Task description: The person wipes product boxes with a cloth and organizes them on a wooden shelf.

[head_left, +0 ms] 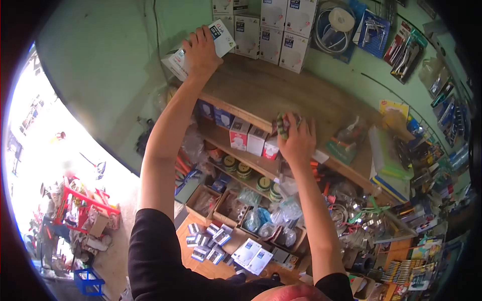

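Observation:
My left hand (202, 54) is closed around a white light bulb box (224, 39), which it holds tilted at the left end of the wooden top shelf (296, 88). Several similar white bulb boxes (247, 37) stand stacked against the green wall just right of it. At the shelf's front edge, my right hand (297, 139) grips a crumpled multicoloured cloth (282, 125). The fingers hide part of the cloth, which appears to touch the shelf board.
Lower shelves carry red-and-white boxes (239, 138), round tins (244, 170) and cartons of bagged parts (205, 201). More white boxes (252, 256) lie below. Packaged tools (403, 52) hang on the right wall. A green-and-white box (386, 153) sits at the shelf's right.

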`<act>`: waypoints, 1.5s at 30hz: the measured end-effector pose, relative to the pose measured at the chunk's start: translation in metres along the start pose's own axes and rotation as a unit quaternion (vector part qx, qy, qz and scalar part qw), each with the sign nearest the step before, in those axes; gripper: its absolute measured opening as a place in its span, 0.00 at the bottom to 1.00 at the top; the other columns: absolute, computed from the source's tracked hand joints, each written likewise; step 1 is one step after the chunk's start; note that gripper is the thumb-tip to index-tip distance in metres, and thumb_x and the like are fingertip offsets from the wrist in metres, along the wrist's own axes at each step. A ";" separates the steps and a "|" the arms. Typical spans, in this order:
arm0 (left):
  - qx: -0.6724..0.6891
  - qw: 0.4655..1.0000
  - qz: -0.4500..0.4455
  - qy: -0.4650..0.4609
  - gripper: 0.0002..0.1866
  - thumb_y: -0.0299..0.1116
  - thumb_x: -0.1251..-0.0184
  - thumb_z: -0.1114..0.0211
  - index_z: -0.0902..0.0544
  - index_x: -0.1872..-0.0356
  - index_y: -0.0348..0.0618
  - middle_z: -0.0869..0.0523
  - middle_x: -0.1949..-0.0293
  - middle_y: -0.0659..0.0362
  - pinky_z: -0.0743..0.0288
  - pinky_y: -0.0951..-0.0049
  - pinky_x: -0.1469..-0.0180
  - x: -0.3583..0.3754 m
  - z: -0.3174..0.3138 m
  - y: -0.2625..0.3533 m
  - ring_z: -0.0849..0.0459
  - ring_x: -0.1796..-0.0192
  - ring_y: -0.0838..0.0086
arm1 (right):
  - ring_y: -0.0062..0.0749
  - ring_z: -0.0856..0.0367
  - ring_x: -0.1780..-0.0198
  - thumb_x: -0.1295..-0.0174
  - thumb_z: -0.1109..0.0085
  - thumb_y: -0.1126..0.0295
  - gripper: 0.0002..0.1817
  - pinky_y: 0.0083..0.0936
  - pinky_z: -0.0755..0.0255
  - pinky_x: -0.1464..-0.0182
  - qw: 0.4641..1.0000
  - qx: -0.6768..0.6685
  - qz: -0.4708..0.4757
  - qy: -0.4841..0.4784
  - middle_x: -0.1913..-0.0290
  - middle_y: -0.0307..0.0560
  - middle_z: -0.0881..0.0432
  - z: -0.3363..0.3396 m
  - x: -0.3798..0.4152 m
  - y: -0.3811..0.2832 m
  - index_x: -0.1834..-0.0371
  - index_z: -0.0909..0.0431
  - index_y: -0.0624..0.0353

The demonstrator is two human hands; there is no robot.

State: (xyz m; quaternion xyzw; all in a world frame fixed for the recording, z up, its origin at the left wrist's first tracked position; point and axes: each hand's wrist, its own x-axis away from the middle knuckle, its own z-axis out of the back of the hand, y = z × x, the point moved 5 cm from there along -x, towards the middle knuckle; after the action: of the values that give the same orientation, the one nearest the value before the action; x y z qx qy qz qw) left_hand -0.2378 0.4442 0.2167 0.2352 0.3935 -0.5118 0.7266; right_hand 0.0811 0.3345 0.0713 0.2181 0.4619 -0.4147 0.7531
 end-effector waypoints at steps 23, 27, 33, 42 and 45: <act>0.361 0.929 0.033 -0.075 0.75 0.44 0.80 0.08 0.43 0.20 0.40 0.32 0.28 0.43 0.43 0.47 0.23 0.460 0.378 0.064 0.34 0.26 0.46 | 0.59 0.45 0.14 0.18 0.55 0.58 0.27 0.63 0.56 0.18 0.852 -0.480 0.167 -0.126 0.15 0.60 0.40 0.294 0.116 -0.094 0.18 0.32 0.45; 0.349 0.925 0.013 -0.149 0.75 0.42 0.79 0.07 0.42 0.20 0.41 0.31 0.30 0.44 0.41 0.45 0.24 0.493 0.420 0.094 0.34 0.28 0.47 | 0.56 0.45 0.14 0.18 0.55 0.63 0.25 0.56 0.52 0.17 0.773 -0.594 0.133 -0.179 0.16 0.59 0.38 0.302 0.136 -0.078 0.21 0.27 0.44; 0.380 0.915 -0.012 -0.134 0.74 0.36 0.81 0.09 0.41 0.20 0.37 0.29 0.31 0.43 0.30 0.51 0.26 0.521 0.462 0.091 0.27 0.30 0.47 | 0.50 0.49 0.12 0.25 0.50 0.71 0.29 0.50 0.55 0.14 0.747 -0.632 -0.006 -0.208 0.16 0.55 0.36 0.326 0.205 -0.043 0.21 0.27 0.46; 0.372 0.904 -0.033 -0.208 0.69 0.38 0.78 0.11 0.37 0.21 0.38 0.26 0.33 0.44 0.35 0.49 0.25 0.543 0.496 0.110 0.28 0.28 0.47 | 0.45 0.36 0.17 0.17 0.51 0.65 0.24 0.38 0.40 0.19 0.773 -0.588 0.012 -0.240 0.18 0.57 0.34 0.334 0.203 -0.045 0.21 0.29 0.50; 0.454 0.867 -0.019 -0.204 0.71 0.38 0.78 0.11 0.38 0.21 0.35 0.27 0.30 0.43 0.36 0.51 0.23 0.547 0.504 0.097 0.27 0.26 0.49 | 0.36 0.26 0.23 0.14 0.55 0.60 0.25 0.35 0.31 0.25 0.563 -0.747 -0.166 -0.313 0.23 0.55 0.26 0.309 0.236 -0.041 0.21 0.30 0.58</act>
State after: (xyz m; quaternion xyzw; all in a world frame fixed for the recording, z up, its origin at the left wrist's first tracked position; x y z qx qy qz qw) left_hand 0.1100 -0.2008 0.0588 0.4219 -0.0351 -0.6840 0.5941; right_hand 0.2601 -0.0082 0.0145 -0.6463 0.3700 -0.0821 0.6623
